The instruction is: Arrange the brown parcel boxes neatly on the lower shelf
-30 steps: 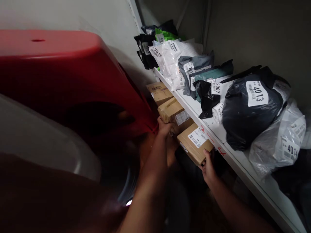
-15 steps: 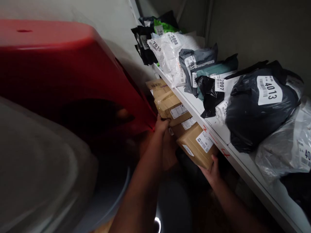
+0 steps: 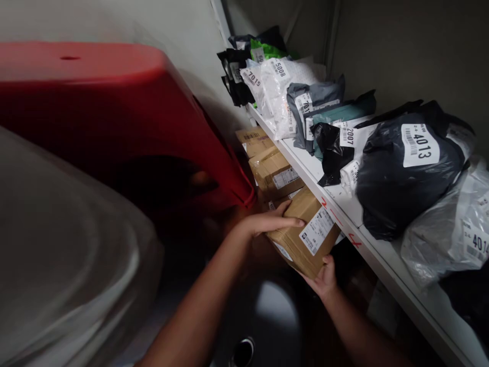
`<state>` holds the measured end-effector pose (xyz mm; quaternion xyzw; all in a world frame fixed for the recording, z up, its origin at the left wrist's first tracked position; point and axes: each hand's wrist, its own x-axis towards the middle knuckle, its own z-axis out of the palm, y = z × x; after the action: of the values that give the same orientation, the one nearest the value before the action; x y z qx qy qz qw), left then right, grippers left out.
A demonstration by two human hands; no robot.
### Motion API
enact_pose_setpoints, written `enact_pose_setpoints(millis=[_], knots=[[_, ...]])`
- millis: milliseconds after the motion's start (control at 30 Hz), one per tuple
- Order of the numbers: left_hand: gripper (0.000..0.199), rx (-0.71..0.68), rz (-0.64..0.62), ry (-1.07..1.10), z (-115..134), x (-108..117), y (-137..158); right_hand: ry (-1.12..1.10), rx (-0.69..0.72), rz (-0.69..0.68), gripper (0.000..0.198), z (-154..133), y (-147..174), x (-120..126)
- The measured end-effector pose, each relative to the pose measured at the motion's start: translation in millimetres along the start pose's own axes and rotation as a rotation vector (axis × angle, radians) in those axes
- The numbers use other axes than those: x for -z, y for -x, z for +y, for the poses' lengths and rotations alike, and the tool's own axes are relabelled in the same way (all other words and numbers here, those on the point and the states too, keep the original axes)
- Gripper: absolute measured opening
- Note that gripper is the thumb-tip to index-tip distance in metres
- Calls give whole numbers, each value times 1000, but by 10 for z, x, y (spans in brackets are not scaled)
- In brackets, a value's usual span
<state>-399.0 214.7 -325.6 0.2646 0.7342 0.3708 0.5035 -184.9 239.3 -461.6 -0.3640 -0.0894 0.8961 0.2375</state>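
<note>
Head view: brown cardboard box [image 3: 301, 232], white label, both hands' grip around it.

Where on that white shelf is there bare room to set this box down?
Only a narrow bare strip along the white shelf's front edge, by the red marks, bordered by the black bag 2007 and black bag 4013. Behind that, parcels crowd the shelf. Both hands, left and right, hold the box.

We see a parcel storeroom; numbered mailer bags [image 3: 405, 173] crowd a white shelf [image 3: 344, 204]; labelled cardboard boxes [image 3: 273, 171] sit below
</note>
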Motion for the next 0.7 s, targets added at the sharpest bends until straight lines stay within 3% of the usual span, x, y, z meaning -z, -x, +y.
enact_pose_setpoints(millis=[100, 267, 333, 467, 567, 700], knots=[[99, -41, 15, 55, -23, 46, 61, 3, -24, 32, 47, -20, 53, -132], [102, 85, 103, 282, -256, 260, 281, 76, -154, 20, 40, 92, 125, -385], [103, 78, 263, 115, -288, 232, 458, 92, -207, -3, 35, 189, 97, -440], [104, -42, 650, -605, -247, -37, 674, 187, -199, -7, 26, 365, -41, -470], [109, -158, 601, -837, -194, -157, 524, 302, -134, 14, 40, 385, -129, -471], [113, -270, 458, -825, -92, -48, 70, 420, 34, 112, 67, 184, -144, -500]])
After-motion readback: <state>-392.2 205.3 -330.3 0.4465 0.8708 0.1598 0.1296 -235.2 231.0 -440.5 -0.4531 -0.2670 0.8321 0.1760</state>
